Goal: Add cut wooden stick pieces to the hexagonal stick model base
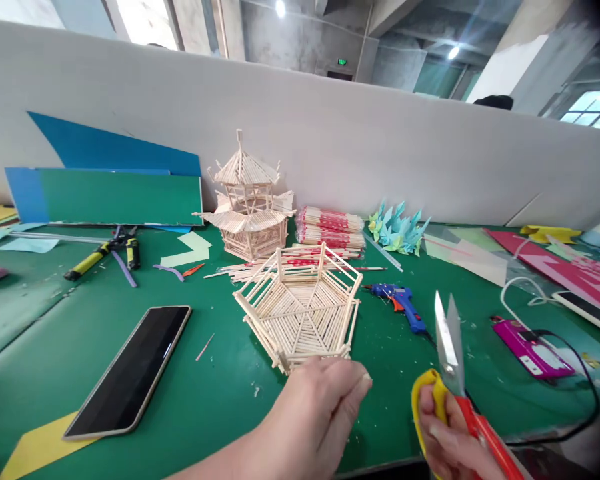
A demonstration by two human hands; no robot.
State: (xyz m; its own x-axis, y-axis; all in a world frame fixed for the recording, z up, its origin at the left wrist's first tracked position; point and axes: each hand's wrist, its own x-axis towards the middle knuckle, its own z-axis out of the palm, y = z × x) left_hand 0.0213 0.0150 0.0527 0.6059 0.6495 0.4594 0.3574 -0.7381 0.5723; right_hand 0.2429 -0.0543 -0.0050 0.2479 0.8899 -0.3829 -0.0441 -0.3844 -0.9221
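Note:
My right hand (453,443) grips a pair of scissors (449,360) with yellow and red handles, blades pointing up and nearly closed. My left hand (320,410) has its fingers curled and pinched together just in front of a hexagonal basket of wooden sticks (300,307); whether it pinches a stick I cannot tell. The basket sits on the green table (70,347). Behind it stands a finished stick pagoda (247,200).
A phone (133,367) lies face up at the left. A blue glue gun (400,303) lies right of the basket. Packs of chopsticks (330,230), teal paper cranes (397,230), pliers (105,252), coloured card sheets (120,197), a pink device (530,347) with black cable surround them.

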